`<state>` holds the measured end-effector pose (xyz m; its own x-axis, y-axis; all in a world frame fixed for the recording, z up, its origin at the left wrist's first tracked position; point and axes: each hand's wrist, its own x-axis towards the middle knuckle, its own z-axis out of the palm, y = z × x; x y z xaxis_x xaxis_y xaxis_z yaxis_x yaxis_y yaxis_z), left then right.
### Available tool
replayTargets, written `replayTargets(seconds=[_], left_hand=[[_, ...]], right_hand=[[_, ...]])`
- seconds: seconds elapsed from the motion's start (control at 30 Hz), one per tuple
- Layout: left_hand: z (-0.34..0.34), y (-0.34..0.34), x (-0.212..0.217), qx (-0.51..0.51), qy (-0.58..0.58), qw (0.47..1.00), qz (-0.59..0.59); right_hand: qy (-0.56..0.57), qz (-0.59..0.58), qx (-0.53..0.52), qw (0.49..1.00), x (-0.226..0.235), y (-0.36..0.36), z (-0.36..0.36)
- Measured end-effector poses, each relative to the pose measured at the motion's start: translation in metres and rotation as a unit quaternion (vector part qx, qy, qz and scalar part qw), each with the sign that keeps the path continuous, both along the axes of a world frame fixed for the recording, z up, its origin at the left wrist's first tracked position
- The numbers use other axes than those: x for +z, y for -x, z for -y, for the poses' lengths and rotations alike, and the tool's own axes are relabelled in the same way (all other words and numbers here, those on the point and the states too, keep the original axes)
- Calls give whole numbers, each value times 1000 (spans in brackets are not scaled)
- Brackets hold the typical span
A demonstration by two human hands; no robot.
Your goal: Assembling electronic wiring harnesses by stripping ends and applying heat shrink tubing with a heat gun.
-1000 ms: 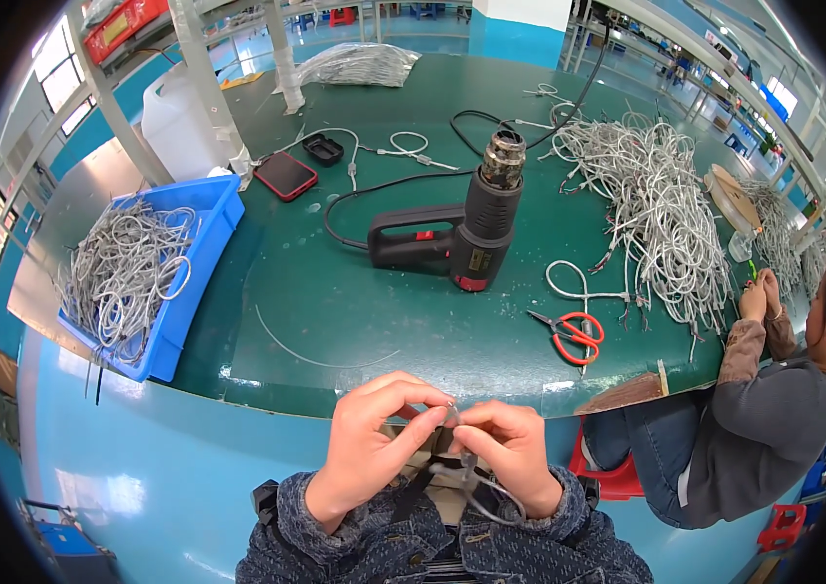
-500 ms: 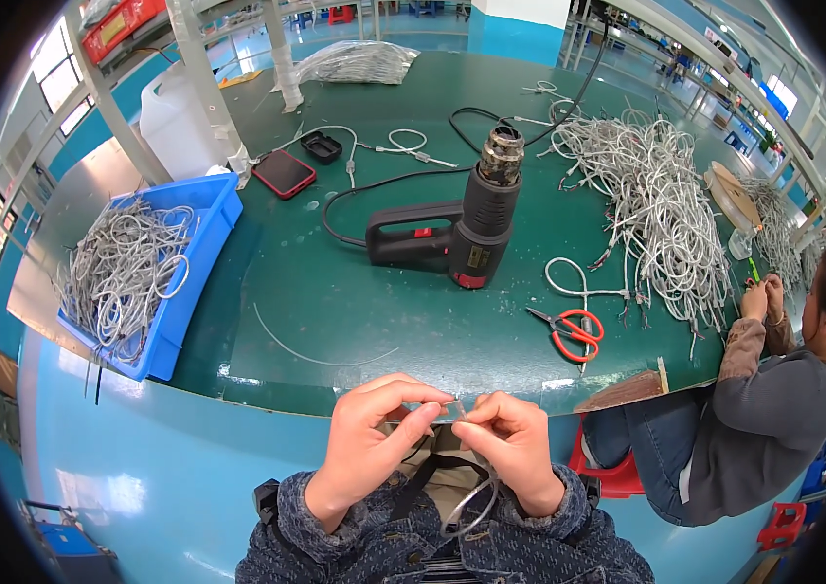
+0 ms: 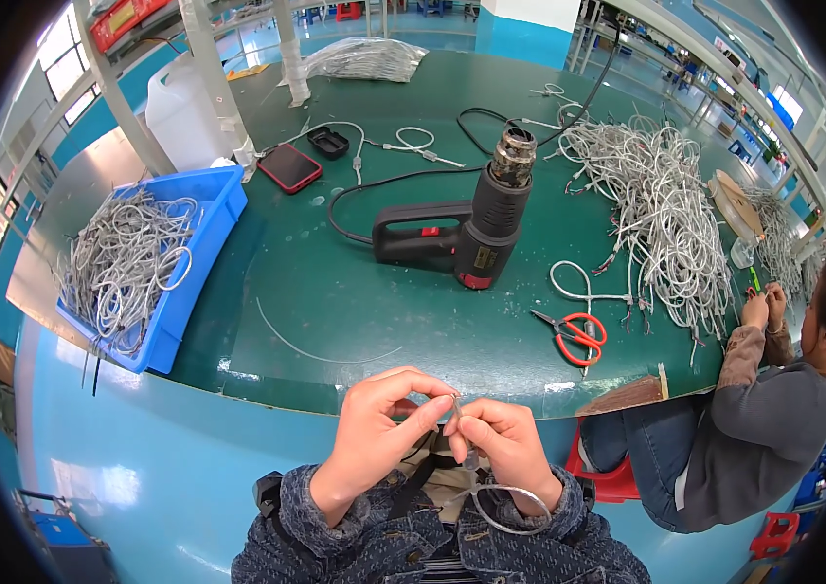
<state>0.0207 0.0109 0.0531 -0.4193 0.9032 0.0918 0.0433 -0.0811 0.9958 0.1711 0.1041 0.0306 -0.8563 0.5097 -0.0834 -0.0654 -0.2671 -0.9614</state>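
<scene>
In front of me, at the table's near edge, both my hands meet over a grey cable (image 3: 518, 530). My left hand (image 3: 384, 428) pinches its thin end between thumb and forefinger. My right hand (image 3: 508, 443) grips the cable just beside that, with its loop hanging below the palm. The exact tip is hidden by my fingers. Beyond them on the table stands a black heat gun (image 3: 491, 226), nozzle up. Red-handled nippers (image 3: 583, 336) lie to the right by a looped cable (image 3: 593, 296).
A blue bin (image 3: 201, 258) of cables stands left. At right lie a big cable heap (image 3: 642, 195) and a spool (image 3: 736, 204). A phone (image 3: 289, 169), black case (image 3: 328, 143) and thin wire (image 3: 311, 352) rest on the green table. A co-worker (image 3: 773, 399) sits right.
My right hand has turned slightly and the cable loop has swung right, beneath it. Both hands still pinch close together. The table scene has shifted slightly in view.
</scene>
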Motion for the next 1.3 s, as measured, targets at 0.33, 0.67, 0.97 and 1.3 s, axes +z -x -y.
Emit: replayTargets(seconds=[0.33, 0.67, 0.97, 1.3], left_hand=[[2, 4, 1, -5, 13, 999, -41], [1, 1, -3, 2, 13, 1000, 9], [-2, -1, -22, -63, -8, 970, 234], [0, -15, -28, -25, 11, 949, 315]], right_hand=[[-4, 9, 5, 1000, 1, 0, -1], [-75, 24, -11, 997, 0, 1, 0], [-333, -8, -89, 939, -2, 6, -1], [-443, -71, -160, 879, -21, 9, 4]])
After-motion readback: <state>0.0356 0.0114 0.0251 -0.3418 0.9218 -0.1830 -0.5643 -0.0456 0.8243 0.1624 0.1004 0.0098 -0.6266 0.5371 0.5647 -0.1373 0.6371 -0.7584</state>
